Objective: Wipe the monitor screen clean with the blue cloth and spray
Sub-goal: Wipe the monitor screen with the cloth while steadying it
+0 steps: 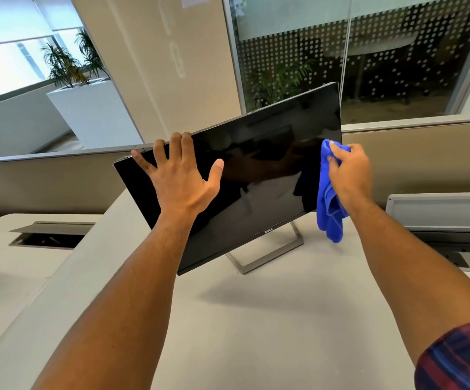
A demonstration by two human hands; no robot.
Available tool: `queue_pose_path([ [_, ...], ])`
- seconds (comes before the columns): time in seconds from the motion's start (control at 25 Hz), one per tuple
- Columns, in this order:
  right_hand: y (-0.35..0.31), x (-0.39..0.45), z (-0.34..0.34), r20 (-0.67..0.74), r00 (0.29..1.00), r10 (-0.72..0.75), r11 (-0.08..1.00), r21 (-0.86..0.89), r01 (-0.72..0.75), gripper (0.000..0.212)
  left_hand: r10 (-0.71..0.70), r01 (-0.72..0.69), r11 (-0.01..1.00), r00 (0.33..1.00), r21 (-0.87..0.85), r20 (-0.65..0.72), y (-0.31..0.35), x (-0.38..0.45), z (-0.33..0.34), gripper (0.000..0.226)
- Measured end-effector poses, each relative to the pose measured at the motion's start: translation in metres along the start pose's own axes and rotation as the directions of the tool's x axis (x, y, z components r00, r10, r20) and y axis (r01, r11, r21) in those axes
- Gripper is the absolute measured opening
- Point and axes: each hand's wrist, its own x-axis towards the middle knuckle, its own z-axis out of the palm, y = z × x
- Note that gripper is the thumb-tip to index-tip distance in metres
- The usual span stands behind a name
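Note:
A black monitor [256, 164] with a dark screen stands on a metal frame stand [267, 256] on the pale desk. My left hand [177, 175] lies spread over the screen's upper left part, fingertips reaching its top edge. My right hand [349, 170] grips a bunched blue cloth [329, 209] at the screen's right edge, about mid-height; the cloth's loose end hangs down past the bottom right corner. No spray bottle is in view.
The desk [270, 319] stretches in front of the monitor. An open cable hatch [50, 235] sits at the left and a grey tray [442, 212] at the right. A beige partition [425, 153] runs behind; glass walls and planters lie beyond.

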Motion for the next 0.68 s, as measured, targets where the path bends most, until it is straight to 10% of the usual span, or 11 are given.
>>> queue_pose_path([
  [0.12, 0.01, 0.002, 0.001, 0.065, 0.988, -0.138, 0.99, 0.042, 0.136, 0.03, 0.007, -0.007, 1.0, 1.0, -0.006, -0.004, -0.001, 0.001, 0.0, 0.073],
  [0.28, 0.019, 0.006, 0.006, -0.014, 0.969, 0.245, 0.96, 0.143, -0.241, 0.031, 0.006, -0.006, 1.0, 1.0, -0.01, -0.005, -0.001, 0.001, -0.001, 0.073],
  [0.44, 0.029, -0.009, 0.013, -0.001, 0.956, 0.294, 0.952, 0.095, -0.292, 0.032, 0.01, -0.01, 1.0, 1.0, -0.002, -0.01, 0.0, 0.0, -0.001, 0.074],
  [0.6, 0.011, -0.036, 0.025, 0.079, 0.996, 0.034, 0.995, 0.09, -0.041, 0.032, -0.003, 0.003, 1.0, 1.0, -0.001, -0.007, 0.001, 0.001, -0.001, 0.073],
  [0.68, -0.002, -0.04, 0.031, 0.015, 0.988, 0.151, 0.98, 0.13, -0.152, 0.03, -0.003, 0.003, 1.0, 1.0, 0.0, -0.005, 0.002, 0.001, -0.001, 0.072],
])
